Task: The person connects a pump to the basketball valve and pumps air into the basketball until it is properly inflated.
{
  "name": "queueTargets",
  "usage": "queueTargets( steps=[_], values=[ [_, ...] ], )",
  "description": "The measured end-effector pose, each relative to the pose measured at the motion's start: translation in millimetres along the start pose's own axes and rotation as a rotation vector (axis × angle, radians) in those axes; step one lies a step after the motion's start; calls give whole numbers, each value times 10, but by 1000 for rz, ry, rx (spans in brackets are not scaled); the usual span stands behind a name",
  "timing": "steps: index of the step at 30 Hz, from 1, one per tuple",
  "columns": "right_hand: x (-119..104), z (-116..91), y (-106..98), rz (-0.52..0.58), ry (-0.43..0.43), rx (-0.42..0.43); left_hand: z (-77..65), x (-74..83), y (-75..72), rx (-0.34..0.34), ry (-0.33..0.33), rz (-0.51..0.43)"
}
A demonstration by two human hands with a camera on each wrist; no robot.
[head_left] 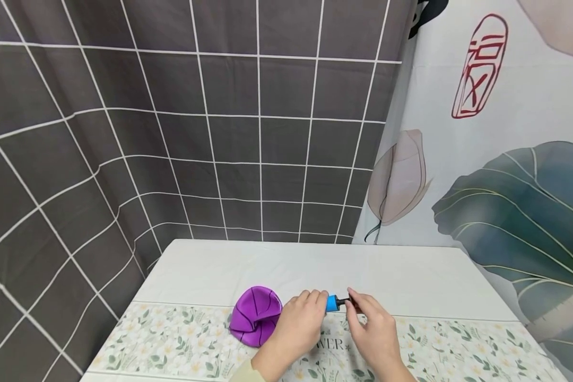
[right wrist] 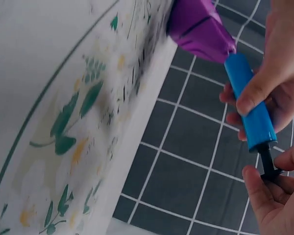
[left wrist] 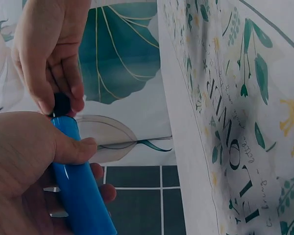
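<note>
A blue hand pump (right wrist: 250, 105) with a black plunger handle (right wrist: 269, 169) is held between both hands. My left hand (head_left: 302, 321) grips its blue barrel, thumb along one side and fingers around the other. The fingertips of my right hand (head_left: 374, 329) pinch the black handle, with a short length of black rod showing. At the pump's far end a purple ball (head_left: 256, 317) with black lines, dented and partly deflated, meets the nozzle in the right wrist view. In the left wrist view the blue barrel (left wrist: 78, 181) fills the lower left, and the ball is out of sight.
The table (head_left: 315, 265) has a white top with a floral printed band across its front. Behind it hangs a dark curtain (head_left: 286, 138) with a white grid. A white curtain (head_left: 439, 159) with leaf prints hangs on the right.
</note>
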State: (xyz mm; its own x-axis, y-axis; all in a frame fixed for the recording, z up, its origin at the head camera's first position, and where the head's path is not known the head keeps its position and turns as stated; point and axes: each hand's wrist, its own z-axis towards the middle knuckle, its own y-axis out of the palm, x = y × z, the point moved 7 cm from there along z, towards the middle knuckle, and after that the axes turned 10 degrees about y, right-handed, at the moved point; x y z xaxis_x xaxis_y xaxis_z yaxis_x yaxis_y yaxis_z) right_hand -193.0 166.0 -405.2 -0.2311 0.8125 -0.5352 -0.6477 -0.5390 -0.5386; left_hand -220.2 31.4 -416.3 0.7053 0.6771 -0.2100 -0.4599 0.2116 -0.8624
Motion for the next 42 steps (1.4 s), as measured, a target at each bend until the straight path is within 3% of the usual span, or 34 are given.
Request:
queueTargets(
  steps=[8, 17, 22, 30, 42],
  values=[
    [59, 68, -138, 56, -17, -40, -31, -54, 36, -65, 1, -79],
    [326, 246, -525, -3, 34, 3, -51, -93, 34, -65, -5, -124],
    [404, 280, -622, -21, 70, 18, -46, -94, 36, -62, -8, -133],
    [274, 202, -469, -27, 28, 84, -30, -69, 28, -86, -7, -78],
    [-55, 21, -60, -28, -55, 5, 1, -6, 3, -37, 23, -16]
  ],
)
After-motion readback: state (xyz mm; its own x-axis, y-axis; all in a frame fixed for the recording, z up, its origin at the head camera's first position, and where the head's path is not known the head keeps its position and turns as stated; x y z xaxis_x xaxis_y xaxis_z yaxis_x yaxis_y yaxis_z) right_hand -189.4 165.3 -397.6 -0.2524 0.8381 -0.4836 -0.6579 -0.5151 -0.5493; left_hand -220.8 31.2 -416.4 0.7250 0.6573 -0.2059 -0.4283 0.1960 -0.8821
